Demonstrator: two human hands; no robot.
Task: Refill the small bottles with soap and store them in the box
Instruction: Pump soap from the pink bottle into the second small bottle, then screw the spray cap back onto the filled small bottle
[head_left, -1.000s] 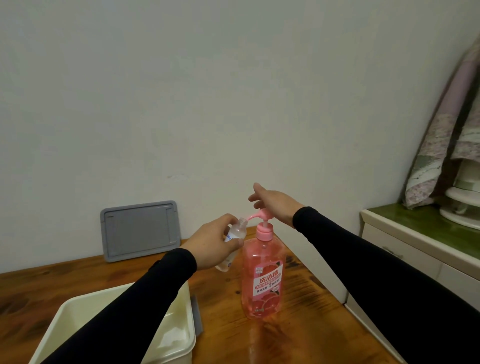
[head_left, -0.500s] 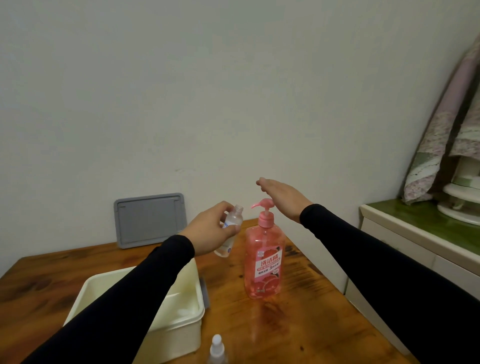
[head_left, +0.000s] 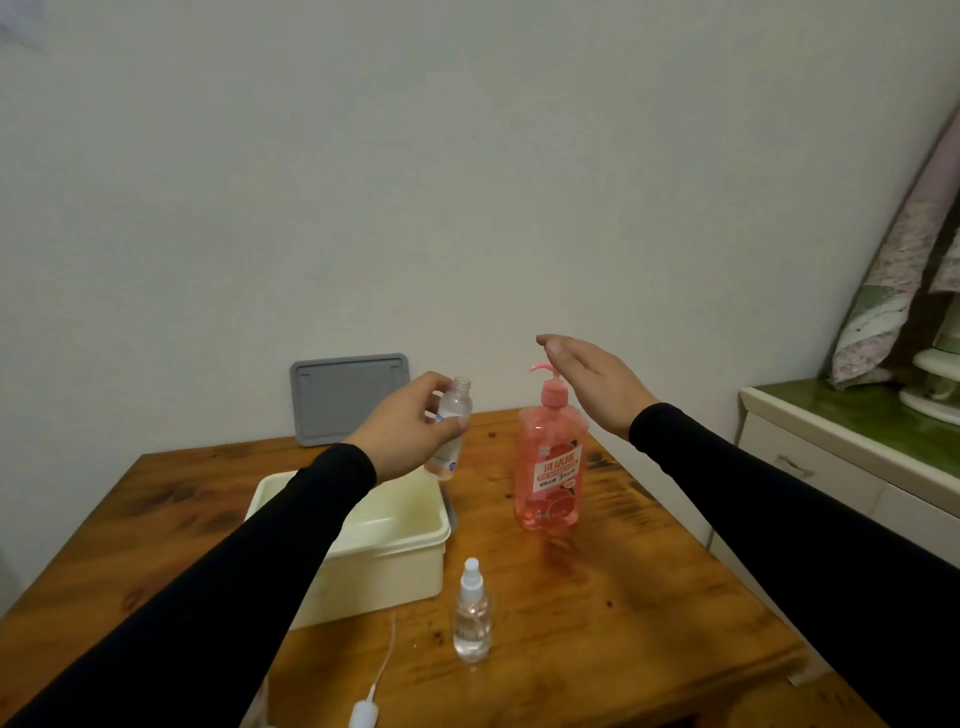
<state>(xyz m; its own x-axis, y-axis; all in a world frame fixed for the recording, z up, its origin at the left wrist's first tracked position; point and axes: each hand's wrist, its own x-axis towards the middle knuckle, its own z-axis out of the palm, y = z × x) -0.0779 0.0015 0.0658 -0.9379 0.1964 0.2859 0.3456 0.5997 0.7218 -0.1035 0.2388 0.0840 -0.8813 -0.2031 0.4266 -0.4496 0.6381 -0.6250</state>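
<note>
Pink soap fills the large pump bottle (head_left: 549, 467), which stands upright on the wooden table (head_left: 623, 597) just below and to the inner side of the right hand (head_left: 592, 382). That hand hovers flat above the pump head, fingers straight and held together, palm turned down; whether the palm touches the pump top cannot be told. The left hand (head_left: 410, 428) is raised to the left of the pump bottle, its thumb and fingers curled round a small clear bottle (head_left: 451, 426), which it holds nearly upright with the open, capless neck at the top, level with the pump's spout but apart from it. Directly beneath the left wrist and forearm sits a cream plastic box (head_left: 395, 561), open at the top, its inside partly hidden by the black sleeve (head_left: 249, 582). Nearer the person than both hands, between the two forearms, a second small bottle (head_left: 471, 618) with a white spray cap stands upright on the table, just beside the box's near right corner. A loose white spray head with its thin tube (head_left: 376, 680) lies on the table by the left elbow. Beyond the left hand, a grey lid (head_left: 343, 397) leans upright against the pale wall (head_left: 467, 182).
</note>
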